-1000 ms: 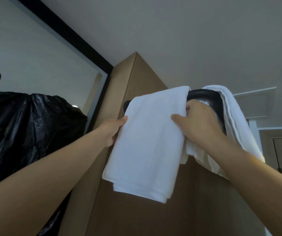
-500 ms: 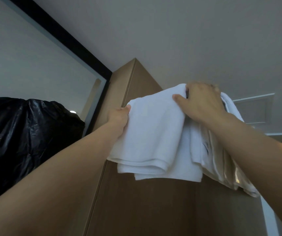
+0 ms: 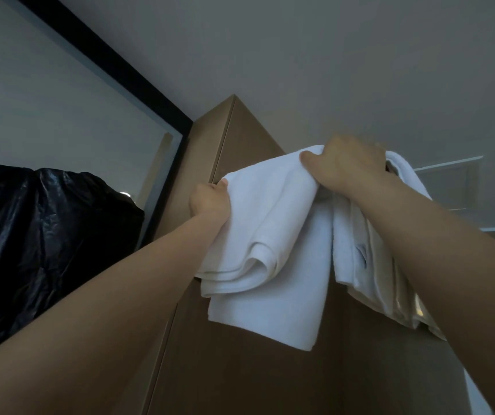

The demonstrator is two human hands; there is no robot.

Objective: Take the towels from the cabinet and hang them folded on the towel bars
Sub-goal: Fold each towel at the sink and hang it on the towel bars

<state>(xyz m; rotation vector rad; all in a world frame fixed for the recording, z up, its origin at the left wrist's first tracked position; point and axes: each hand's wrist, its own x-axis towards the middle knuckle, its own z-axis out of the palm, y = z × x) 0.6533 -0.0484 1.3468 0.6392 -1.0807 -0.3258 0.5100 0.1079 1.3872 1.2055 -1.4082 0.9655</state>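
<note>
A folded white towel [image 3: 273, 235] hangs high against the brown wooden cabinet [image 3: 240, 369], draped over a towel bar that is hidden under the cloth. My left hand [image 3: 209, 199] grips the towel's left edge. My right hand [image 3: 345, 166] grips its top right fold, thumb on the front. A second white towel [image 3: 381, 265] hangs just to the right, partly behind my right forearm.
A shiny black plastic bag [image 3: 45, 235] fills the left side. A black-framed mirror or glass panel [image 3: 75, 109] slants above it. The grey ceiling [image 3: 300, 55] is close overhead, with a white hatch frame [image 3: 450, 187] at the right.
The towel went from one flat hanging panel to a fold over the bar, with a shorter front flap. My right hand rose onto the top and now covers the black bar. The view tilted upward.
</note>
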